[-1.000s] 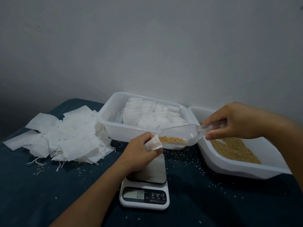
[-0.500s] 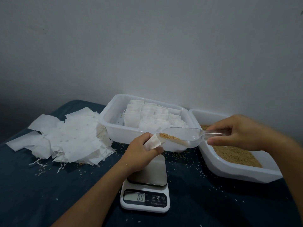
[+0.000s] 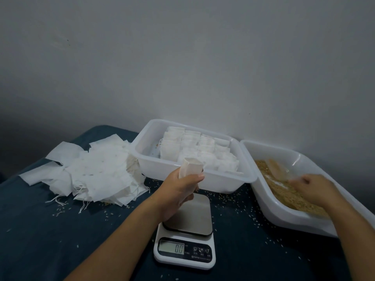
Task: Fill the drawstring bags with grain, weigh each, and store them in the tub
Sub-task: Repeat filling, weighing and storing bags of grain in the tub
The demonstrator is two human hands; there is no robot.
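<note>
A grey wall backs my dark blue counter (image 3: 40,230). Above the white digital scale (image 3: 185,236), my left hand (image 3: 178,191) grips a small white fabric drawstring bag (image 3: 191,166) upright. Right of the scale, my right hand (image 3: 312,187) blurs over the grain tray (image 3: 284,218); I cannot tell its grip.

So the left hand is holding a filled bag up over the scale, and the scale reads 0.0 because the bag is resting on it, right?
Not quite. In the head view the bag is gripped in the left hand above the scale, not resting on it. The platform is bare, which fits the 0.0 reading.
</note>
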